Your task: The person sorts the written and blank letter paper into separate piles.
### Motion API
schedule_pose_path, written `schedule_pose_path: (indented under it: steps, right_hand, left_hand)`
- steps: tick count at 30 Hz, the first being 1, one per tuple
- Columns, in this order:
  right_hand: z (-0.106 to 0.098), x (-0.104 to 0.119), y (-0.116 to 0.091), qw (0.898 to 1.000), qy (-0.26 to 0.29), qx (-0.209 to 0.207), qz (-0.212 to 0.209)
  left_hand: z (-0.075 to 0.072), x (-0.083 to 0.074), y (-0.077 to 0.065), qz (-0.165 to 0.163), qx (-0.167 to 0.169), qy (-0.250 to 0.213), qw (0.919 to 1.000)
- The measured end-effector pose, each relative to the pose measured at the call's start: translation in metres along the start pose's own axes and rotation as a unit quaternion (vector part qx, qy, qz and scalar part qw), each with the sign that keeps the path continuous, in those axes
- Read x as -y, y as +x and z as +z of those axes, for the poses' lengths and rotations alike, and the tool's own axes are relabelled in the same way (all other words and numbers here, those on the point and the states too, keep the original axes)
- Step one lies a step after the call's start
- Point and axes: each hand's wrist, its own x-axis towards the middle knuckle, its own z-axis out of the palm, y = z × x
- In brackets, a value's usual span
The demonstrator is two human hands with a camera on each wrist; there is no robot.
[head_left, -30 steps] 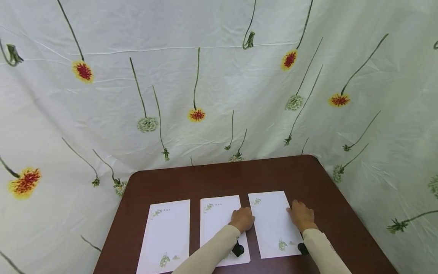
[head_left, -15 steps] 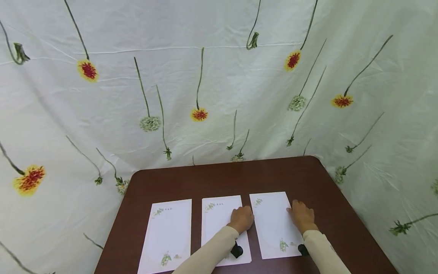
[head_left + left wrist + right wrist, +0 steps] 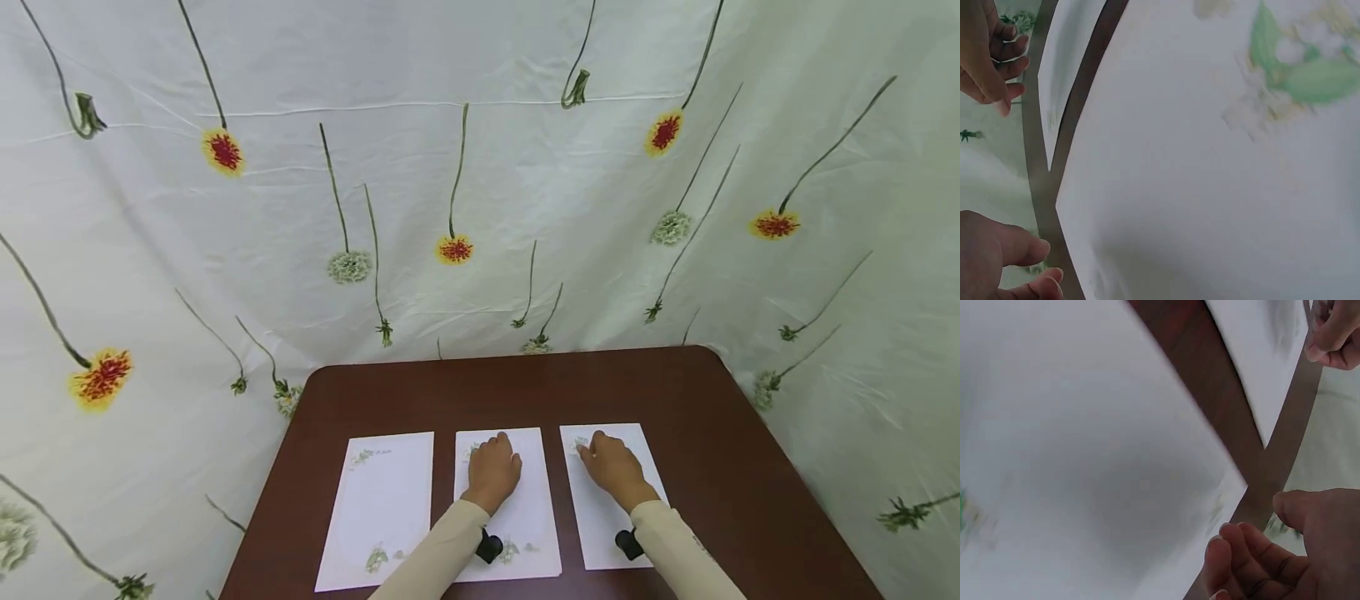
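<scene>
Three white paper sheets printed with pale green plants lie in a row: a left sheet [image 3: 382,512], a middle sheet [image 3: 531,512] and a right sheet [image 3: 594,529]. Over the upper part of the middle sheet is my left hand [image 3: 493,473], fingers loosely bent and holding nothing. My right hand [image 3: 615,471] hovers above the right sheet, thumb apart from its bent fingers, nothing between them. In the left wrist view a gap shows between the left hand's thumb and fingers [image 3: 1035,290]. The right wrist view shows the right hand's fingers [image 3: 1247,562] curved and apart from the paper.
The sheets lie on a dark brown table [image 3: 510,392] with rounded far corners. A white cloth [image 3: 585,192] with printed flowers hangs behind and around it. Black wrist cameras [image 3: 490,547] sit below both sleeves.
Both hands have left the right sheet's side edges. They have moved left, the left hand over the middle sheet and the right hand over the right sheet. The head view has turned slightly left.
</scene>
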Motion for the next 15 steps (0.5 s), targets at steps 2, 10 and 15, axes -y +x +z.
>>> schedule_pose_path:
  steps: [2,10,15]
  right_hand:
    - [0.004,0.012,-0.002,1.000,0.018,0.014,0.004]
    - [0.029,0.044,-0.008,0.999,0.015,0.041,0.009]
    - [0.043,0.057,-0.012,1.000,-0.015,0.026,0.003]
  left_hand:
    - [-0.006,0.013,-0.003,-0.015,0.002,0.002,0.9999]
    - [-0.022,0.060,-0.021,-0.094,0.034,0.005,0.9949]
    - [-0.027,0.069,-0.034,-0.101,0.048,0.001,0.9937]
